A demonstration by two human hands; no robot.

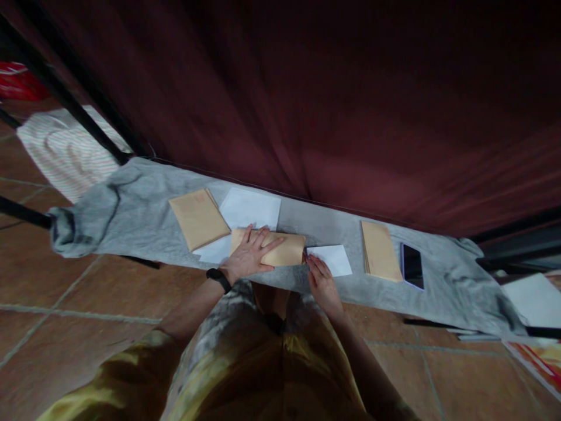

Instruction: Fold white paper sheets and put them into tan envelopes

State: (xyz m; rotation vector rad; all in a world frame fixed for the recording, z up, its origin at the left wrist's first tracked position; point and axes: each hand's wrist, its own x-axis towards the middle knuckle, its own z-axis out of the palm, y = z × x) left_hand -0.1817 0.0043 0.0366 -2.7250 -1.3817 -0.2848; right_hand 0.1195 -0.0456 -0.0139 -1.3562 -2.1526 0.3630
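Note:
A brown envelope (284, 248) lies across the cloth in front of me. My left hand (252, 254) rests flat on it, fingers spread, a black band on the wrist. At the envelope's right end my right hand (322, 279) has its fingers pressed together on the left edge of a folded white paper (333, 259). Its fingertips are partly hidden, so the exact grip is hard to make out. Beyond the left hand are white sheets (252, 206), partly under the envelope. To the left lies a stack of brown envelopes (199, 217).
Grey cloth (144, 204) covers the narrow table. More brown envelopes (380, 251) and a phone (412, 266) lie to the right. A dark red curtain (350, 117) hangs along the far edge. Striped fabric (74, 149) is at the left, and white paper (534, 299) at the far right.

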